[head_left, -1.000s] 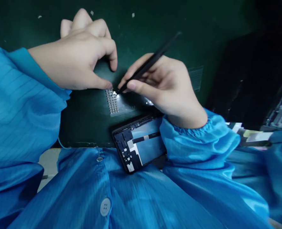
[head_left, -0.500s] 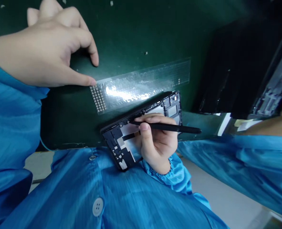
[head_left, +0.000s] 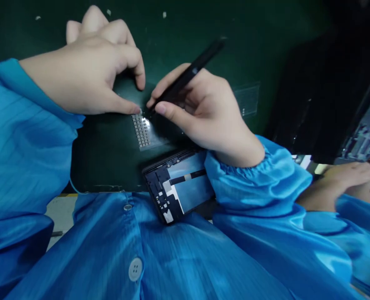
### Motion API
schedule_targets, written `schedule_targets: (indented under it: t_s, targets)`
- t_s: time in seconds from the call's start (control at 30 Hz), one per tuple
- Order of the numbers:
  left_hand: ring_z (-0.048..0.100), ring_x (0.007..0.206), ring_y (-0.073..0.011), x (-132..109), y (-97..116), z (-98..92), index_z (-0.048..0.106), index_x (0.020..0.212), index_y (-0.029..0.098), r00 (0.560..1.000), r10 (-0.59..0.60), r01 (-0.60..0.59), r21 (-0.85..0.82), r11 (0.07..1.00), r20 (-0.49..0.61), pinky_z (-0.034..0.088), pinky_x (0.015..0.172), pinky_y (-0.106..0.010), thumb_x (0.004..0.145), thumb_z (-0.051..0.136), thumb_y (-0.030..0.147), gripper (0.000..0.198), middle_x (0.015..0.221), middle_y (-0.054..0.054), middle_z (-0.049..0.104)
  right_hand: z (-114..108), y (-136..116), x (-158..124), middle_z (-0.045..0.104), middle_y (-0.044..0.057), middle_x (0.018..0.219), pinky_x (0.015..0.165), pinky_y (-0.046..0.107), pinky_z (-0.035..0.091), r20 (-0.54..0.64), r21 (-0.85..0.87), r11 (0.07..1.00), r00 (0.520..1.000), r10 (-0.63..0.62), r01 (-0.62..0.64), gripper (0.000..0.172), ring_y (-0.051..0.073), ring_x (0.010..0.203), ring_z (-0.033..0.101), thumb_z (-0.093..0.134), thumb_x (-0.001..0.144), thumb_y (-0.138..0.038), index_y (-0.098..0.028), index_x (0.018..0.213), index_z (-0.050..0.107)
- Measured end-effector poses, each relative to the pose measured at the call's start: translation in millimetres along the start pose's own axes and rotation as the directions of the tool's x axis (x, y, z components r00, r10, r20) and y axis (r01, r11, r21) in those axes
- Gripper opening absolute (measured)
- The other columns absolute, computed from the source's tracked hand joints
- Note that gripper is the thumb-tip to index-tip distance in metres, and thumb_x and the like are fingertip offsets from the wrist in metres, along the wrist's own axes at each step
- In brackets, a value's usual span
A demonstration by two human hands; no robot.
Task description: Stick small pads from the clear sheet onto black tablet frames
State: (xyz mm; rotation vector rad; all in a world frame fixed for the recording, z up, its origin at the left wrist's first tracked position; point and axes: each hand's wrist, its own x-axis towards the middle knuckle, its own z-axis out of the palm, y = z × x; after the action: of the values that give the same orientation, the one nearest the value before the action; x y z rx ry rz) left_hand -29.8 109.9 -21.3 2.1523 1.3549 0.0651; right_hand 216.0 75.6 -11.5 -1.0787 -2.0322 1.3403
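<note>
My left hand (head_left: 91, 71) rests curled on the green mat, its thumb tip pressing the left end of a clear film strip (head_left: 144, 131) that carries a grid of small grey squares. My right hand (head_left: 203, 110) is closed on black tweezers (head_left: 187, 75), whose tips touch the strip right beside my left thumb. An opened phone frame (head_left: 175, 187) with dark parts and a shiny panel lies at the mat's near edge, against my blue coat and partly under my right sleeve.
The dark green mat (head_left: 109, 162) covers the bench. Dark trays or equipment (head_left: 344, 96) stand at the right. Another person's hand and blue sleeve (head_left: 344, 183) show at the right edge. The far end of the film (head_left: 249, 100) lies beyond my right hand.
Half a second ago my right hand held the tweezers over the phone frame; it has moved back up to the film strip beside my left thumb. My left hand has kept holding the strip.
</note>
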Motion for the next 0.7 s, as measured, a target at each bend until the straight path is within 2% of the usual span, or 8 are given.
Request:
schedule_targets:
  t_s: [0.07,0.2,0.33,0.43,0.5,0.53,0.6,0.7]
  targets:
    - [0.032,0.157,-0.0477,0.5,-1.1,0.3,0.077,0.114,0.020,1.000,0.013,-0.013,-0.010,1.000,0.006,0.022,0.128,-0.073,0.079,0.059,0.090,0.081,0.143,-0.007,0.055,-0.1,11.4,13.6,0.081,0.002,0.110,0.095,0.035,0.070,0.065,0.047,0.998,0.997,0.029,-0.032,0.034,0.020,0.102,0.080,0.083,0.098,-0.056,-0.026,0.110,0.073]
    - [0.031,0.156,-0.0520,-1.3,-4.3,1.1,0.077,0.113,0.016,0.998,0.066,-0.067,-0.061,0.996,-0.016,0.020,0.127,-0.074,0.077,0.035,0.100,0.101,0.144,-0.011,0.054,2.6,12.0,11.8,0.081,0.001,0.105,0.096,0.036,0.070,0.057,0.099,0.990,0.993,0.099,-0.104,0.042,0.021,0.101,0.080,0.090,0.088,-0.061,-0.027,0.106,0.074]
    - [0.029,0.158,-0.0547,-2.5,-4.4,-0.4,0.077,0.116,0.016,0.997,0.083,-0.083,-0.068,0.994,-0.011,0.020,0.126,-0.076,0.078,0.039,0.099,0.099,0.146,-0.012,0.054,2.6,4.7,13.6,0.081,-0.001,0.108,0.098,0.037,0.069,0.061,0.034,0.994,0.993,0.100,-0.102,0.035,0.021,0.101,0.079,0.096,0.086,-0.053,-0.029,0.102,0.076]
    - [0.029,0.158,-0.0524,-2.6,-1.5,-2.4,0.076,0.116,0.017,0.999,0.053,-0.054,-0.081,0.995,-0.005,0.019,0.127,-0.074,0.074,0.036,0.103,0.104,0.147,-0.012,0.054,-1.1,6.9,14.0,0.081,-0.001,0.101,0.094,0.036,0.070,0.070,0.134,0.983,0.990,0.119,-0.128,0.036,0.020,0.094,0.079,0.100,0.083,-0.049,-0.027,0.098,0.075]
    - [0.029,0.158,-0.0485,-2.6,1.1,-3.2,0.075,0.115,0.018,1.000,0.019,-0.018,-0.076,0.997,0.012,0.017,0.129,-0.071,0.072,0.031,0.106,0.108,0.149,-0.012,0.054,-5.0,8.6,0.9,0.082,0.000,0.096,0.084,0.033,0.069,-0.009,0.286,0.952,0.993,0.117,-0.110,0.033,0.018,0.085,0.078,0.097,0.087,-0.047,-0.024,0.097,0.075]
    - [0.029,0.158,-0.0469,-2.6,1.8,-3.3,0.074,0.115,0.018,1.000,0.008,-0.007,-0.067,0.998,0.018,0.017,0.130,-0.069,0.071,0.029,0.108,0.110,0.150,-0.012,0.053,-6.6,8.7,-11.2,0.083,0.001,0.094,0.077,0.032,0.068,-0.110,0.338,0.938,0.987,0.118,-0.075,0.026,0.016,0.080,0.076,0.094,0.091,-0.042,-0.024,0.098,0.076]
    - [0.028,0.158,-0.0455,-2.3,1.1,-2.3,0.074,0.115,0.019,1.000,-0.008,0.009,-0.034,0.999,0.023,0.017,0.131,-0.067,0.070,0.025,0.110,0.113,0.150,-0.010,0.052,-6.9,7.5,-43.6,0.081,0.000,0.089,0.069,0.030,0.063,-0.405,0.326,0.945,0.905,0.131,0.009,0.010,0.015,0.073,0.072,0.086,0.097,-0.032,-0.025,0.098,0.078]
    - [0.029,0.155,-0.0417,-0.9,-7.8,2.3,0.073,0.115,0.019,0.999,0.014,-0.013,0.007,1.000,-0.037,0.021,0.131,-0.063,0.076,0.023,0.109,0.111,0.143,-0.008,0.052,2.2,7.1,-94.2,0.077,-0.001,0.088,0.073,0.029,0.062,-0.747,0.135,0.991,0.659,0.087,0.023,0.005,0.014,0.077,0.072,0.082,0.099,-0.025,-0.028,0.101,0.079]
